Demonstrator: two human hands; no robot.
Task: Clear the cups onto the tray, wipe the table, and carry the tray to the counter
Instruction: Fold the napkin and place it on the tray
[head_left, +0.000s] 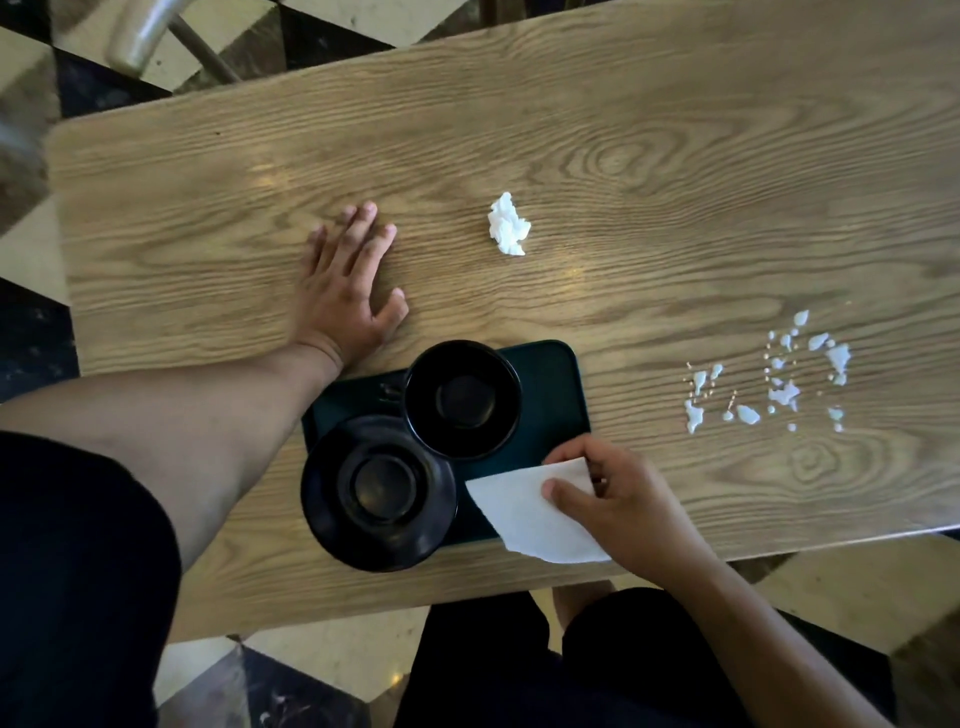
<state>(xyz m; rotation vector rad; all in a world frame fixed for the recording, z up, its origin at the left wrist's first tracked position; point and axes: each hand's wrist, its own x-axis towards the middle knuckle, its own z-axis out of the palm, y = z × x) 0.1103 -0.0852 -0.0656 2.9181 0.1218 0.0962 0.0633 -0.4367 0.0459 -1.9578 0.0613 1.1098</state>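
Wooden table seen from above. Near its near edge, a dark tray, holding two black cups: one cup toward the far side, upright; the other on a saucer at the near left corner, the saucer overhanging the tray's edge. Left hand flat on the table just beyond the tray's far left corner, fingers straight and slightly spread, holding nothing. Right hand at the tray's near right corner, thumb and fingers pinching a flat white napkin lying partly over the tray. Crumpled tissue farther out, mid-table. White spill in scattered drops to the right of the tray, well apart from the napkin.
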